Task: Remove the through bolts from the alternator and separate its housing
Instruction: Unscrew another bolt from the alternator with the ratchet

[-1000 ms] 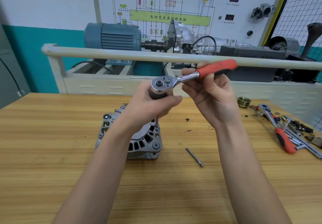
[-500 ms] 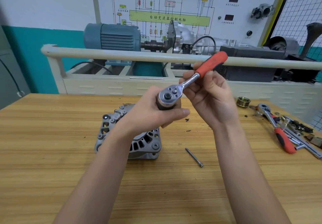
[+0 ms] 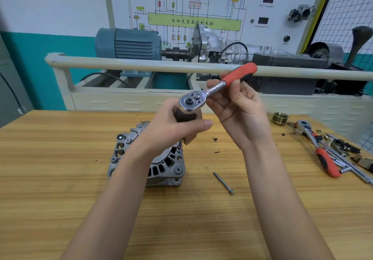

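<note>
The grey alternator (image 3: 161, 170) lies flat on the wooden bench (image 3: 60, 179), partly hidden by my left forearm. A red-handled ratchet (image 3: 214, 90) stands above it on a dark socket and a thin extension (image 3: 180, 145) that reaches down to a bolt at the alternator's far right corner. My left hand (image 3: 173, 130) grips the socket under the ratchet head. My right hand (image 3: 240, 114) holds the ratchet handle with its fingers curled round it. One removed through bolt (image 3: 223, 183) lies on the bench to the right of the alternator.
A second red-handled ratchet (image 3: 321, 152) and several loose tools and small parts lie at the bench's right edge. A brass-coloured pulley (image 3: 279, 117) sits behind them. A pale rail (image 3: 141, 65) and a motor test rig stand behind the bench.
The ratchet handle has swung from pointing right to pointing further away. My right hand turned with it, while my left hand stayed gripping the socket over the same corner.
</note>
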`<state>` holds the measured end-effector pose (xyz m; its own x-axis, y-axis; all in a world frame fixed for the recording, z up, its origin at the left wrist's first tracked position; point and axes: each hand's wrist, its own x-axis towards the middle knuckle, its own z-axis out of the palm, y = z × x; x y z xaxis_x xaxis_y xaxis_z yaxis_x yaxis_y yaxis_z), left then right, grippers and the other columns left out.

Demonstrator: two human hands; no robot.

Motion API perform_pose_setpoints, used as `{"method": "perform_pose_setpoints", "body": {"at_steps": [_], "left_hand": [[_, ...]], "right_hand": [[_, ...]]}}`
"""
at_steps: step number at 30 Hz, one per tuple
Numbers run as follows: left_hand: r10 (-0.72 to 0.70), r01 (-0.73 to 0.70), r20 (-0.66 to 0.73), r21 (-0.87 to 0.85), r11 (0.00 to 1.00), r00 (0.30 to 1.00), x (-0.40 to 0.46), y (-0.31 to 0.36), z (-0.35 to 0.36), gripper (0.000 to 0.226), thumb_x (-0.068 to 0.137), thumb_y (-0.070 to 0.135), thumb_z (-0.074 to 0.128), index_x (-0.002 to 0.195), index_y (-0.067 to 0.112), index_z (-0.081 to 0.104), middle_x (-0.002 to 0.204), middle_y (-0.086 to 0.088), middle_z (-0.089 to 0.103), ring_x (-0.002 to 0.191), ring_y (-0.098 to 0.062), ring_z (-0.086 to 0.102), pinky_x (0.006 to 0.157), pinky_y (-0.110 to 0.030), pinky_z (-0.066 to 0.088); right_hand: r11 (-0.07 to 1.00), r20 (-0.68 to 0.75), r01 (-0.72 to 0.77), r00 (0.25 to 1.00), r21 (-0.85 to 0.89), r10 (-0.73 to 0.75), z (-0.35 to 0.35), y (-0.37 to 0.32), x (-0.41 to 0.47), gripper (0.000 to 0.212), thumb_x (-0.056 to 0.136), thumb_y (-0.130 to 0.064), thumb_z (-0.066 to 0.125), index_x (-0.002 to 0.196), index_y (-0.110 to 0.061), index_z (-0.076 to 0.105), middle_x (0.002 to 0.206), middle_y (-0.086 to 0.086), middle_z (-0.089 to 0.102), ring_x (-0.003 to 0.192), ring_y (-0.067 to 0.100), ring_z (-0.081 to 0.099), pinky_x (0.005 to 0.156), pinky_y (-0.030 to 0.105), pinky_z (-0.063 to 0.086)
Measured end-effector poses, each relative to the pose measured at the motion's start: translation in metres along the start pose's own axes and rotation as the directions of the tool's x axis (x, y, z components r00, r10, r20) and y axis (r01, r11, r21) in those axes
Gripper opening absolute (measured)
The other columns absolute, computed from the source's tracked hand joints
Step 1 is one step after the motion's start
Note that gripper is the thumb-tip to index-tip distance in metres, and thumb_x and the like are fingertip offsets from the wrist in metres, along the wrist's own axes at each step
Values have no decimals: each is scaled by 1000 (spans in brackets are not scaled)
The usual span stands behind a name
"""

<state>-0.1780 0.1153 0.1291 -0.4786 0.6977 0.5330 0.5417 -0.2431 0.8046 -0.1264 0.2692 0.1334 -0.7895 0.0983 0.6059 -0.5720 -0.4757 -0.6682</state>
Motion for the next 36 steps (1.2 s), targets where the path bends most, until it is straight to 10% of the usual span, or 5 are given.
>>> {"method": "perform_pose_setpoints", "body": {"at_steps": [10, 16, 26, 36], "left_hand": [[-69, 50, -285, -73, 996, 956, 6, -1, 6, 39, 92, 1, 55, 58, 15, 42, 44, 11, 39, 42, -9, 35, 44, -18, 32], [12, -2, -121, 84, 996, 993, 2, 1, 5, 28, 79, 15, 68, 57, 10, 51, 46, 1, 49, 44, -15, 46, 51, -22, 42], [-40, 13, -287, -97, 995, 957, 7, -2, 6, 41, 89, 5, 57, 54, 27, 58, 45, 12, 40, 41, -8, 33, 43, -19, 31], [48, -43, -117, 43, 998, 992, 1, -3, 8, 35, 76, 16, 68, 53, 9, 44, 44, -2, 42, 40, -16, 38, 46, -23, 35]], "right_hand": [[983, 224, 85, 974, -165, -46, -10, -16, -7, 26, 68, -25, 82, 91, -18, 72, 101, 8, 73, 97, 22, 69, 81, 28, 55], [1000, 14, -15, 1000, -20, 15, -6, -6, 0, 24, 72, -26, 72, 88, -10, 75, 93, 9, 75, 82, 17, 72, 70, 25, 57], [987, 276, 65, 961, -149, -22, -11, -16, -6, 24, 69, -21, 82, 90, -19, 72, 102, 6, 73, 98, 19, 69, 83, 28, 54], [1000, 56, -26, 998, -6, 26, -6, -5, 0, 24, 73, -25, 73, 91, -9, 75, 90, 9, 75, 83, 16, 72, 73, 25, 57]]}}
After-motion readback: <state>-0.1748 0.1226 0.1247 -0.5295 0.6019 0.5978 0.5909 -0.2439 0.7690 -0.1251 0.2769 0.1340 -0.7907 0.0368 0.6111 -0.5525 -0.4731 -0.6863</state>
